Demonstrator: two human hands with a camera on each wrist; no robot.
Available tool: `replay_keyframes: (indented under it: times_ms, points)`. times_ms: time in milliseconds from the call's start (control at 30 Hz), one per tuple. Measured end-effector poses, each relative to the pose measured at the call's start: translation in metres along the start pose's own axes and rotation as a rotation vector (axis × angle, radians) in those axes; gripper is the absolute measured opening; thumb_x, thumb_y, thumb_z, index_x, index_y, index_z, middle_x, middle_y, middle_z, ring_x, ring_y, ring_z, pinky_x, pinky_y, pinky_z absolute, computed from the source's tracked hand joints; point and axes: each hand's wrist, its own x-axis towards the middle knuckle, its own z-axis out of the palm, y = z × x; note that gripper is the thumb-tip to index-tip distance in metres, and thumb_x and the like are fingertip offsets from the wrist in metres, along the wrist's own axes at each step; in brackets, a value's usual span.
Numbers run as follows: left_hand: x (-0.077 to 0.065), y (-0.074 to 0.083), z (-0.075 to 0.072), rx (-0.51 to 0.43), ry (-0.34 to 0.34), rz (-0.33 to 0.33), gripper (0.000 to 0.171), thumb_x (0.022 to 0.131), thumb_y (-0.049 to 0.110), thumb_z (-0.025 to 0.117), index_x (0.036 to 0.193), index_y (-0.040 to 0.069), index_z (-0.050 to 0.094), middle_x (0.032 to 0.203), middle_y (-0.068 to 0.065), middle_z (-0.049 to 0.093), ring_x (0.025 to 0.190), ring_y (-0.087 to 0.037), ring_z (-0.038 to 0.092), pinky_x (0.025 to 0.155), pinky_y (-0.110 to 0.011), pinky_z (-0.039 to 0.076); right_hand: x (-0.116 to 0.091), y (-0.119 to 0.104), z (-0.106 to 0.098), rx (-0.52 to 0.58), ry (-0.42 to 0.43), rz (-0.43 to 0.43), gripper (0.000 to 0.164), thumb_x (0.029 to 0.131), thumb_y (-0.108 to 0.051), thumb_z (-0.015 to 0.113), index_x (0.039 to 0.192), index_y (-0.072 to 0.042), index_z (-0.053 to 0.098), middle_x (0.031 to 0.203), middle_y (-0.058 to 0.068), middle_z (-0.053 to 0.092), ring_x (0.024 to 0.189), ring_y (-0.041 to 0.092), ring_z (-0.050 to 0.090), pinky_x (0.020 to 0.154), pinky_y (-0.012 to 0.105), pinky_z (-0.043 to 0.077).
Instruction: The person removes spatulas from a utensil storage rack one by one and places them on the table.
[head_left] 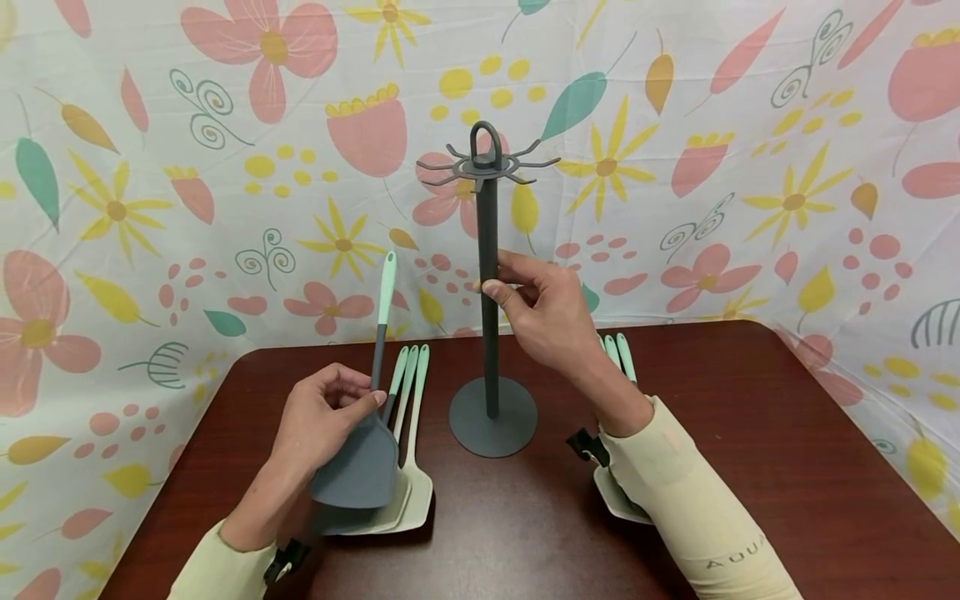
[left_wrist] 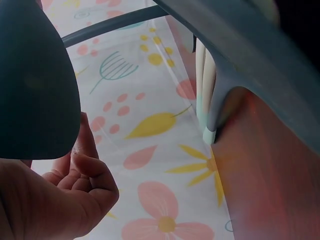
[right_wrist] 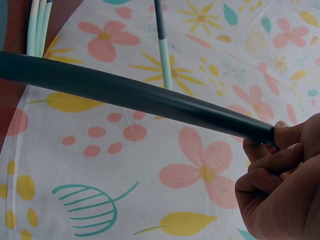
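Observation:
My left hand (head_left: pixel 318 421) pinches a grey turner (head_left: pixel 358 467) by the lower shaft, its mint handle pointing up and its wide blade hanging down. In the left wrist view, the turner's blade (left_wrist: pixel 37 85) covers part of the hand. The right hand (head_left: pixel 551 312) grips the pole of a dark grey utensil stand (head_left: pixel 489 333) between thumb and fingers. Several curved hooks (head_left: pixel 487 167) ring the stand's top, below a loop, and nothing hangs on them. Its round base (head_left: pixel 495 437) is on the table.
Beneath and beside the held turner lie several mint-handled utensils (head_left: pixel 420 492), stacked with handles toward the back. Another group of mint-handled utensils (head_left: pixel 618 500) lies right of the stand, mostly hidden by my right arm. A floral cloth (head_left: pixel 675 83) hangs behind the brown table (head_left: pixel 525 533).

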Motion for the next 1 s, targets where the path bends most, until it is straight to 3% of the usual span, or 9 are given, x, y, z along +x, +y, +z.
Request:
replay_keyframes:
  times_ms: [1000]
  points:
    - [-0.003, -0.022, -0.006, 0.044, -0.057, -0.074, 0.021, 0.091, 0.027, 0.087, 0.102, 0.013, 0.076, 0.090, -0.002, 0.076, 0.079, -0.020, 0.067, 0.066, -0.030, 0.054, 0.000, 0.002, 0.002, 0.015, 0.004, -0.002, 0.032, 0.101, -0.008, 0.073, 0.134, -0.011, 0.074, 0.106, 0.005, 0.081, 0.086, 0.014, 0.080, 0.061, 0.029, 0.055]
